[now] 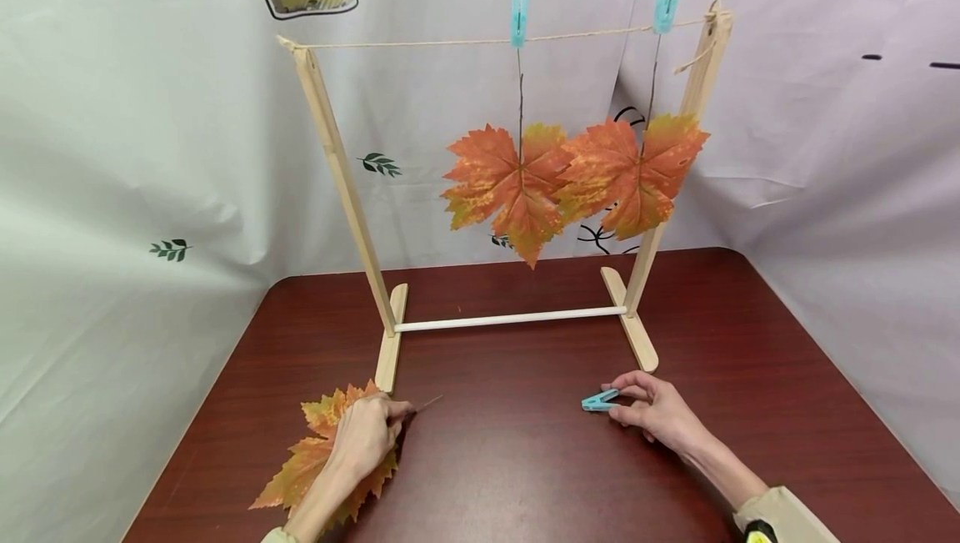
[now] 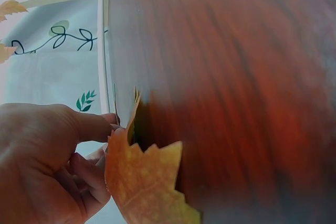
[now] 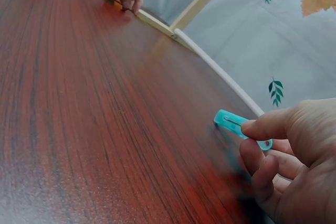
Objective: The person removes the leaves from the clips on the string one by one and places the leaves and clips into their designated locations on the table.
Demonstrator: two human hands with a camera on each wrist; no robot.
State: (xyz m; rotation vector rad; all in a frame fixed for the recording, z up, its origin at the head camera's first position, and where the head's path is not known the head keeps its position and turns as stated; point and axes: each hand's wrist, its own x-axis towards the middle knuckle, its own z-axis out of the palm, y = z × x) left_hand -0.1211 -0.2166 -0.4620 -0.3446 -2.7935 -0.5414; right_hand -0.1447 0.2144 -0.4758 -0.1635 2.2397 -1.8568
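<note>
At the front left of the table, my left hand (image 1: 365,434) pinches the thin stem of an orange and yellow maple leaf (image 1: 303,468). The leaf lies partly under the hand, and its stem tip (image 1: 430,402) points right. My right hand (image 1: 660,414) holds a light blue clothespin (image 1: 600,401) between thumb and fingers, just above the tabletop. In the right wrist view the thumb presses on the side of the clothespin (image 3: 236,124). Two similar leaves (image 1: 517,184) hang from a string (image 1: 412,44), each stem clipped by a blue clothespin (image 1: 519,9).
A wooden frame with a left post (image 1: 345,184), a right post (image 1: 705,67) and a white crossbar (image 1: 510,319) stands at the back of the dark red table (image 1: 510,460). Its left foot (image 1: 390,351) is close to the left hand. A pale printed cloth (image 1: 187,109) hangs behind.
</note>
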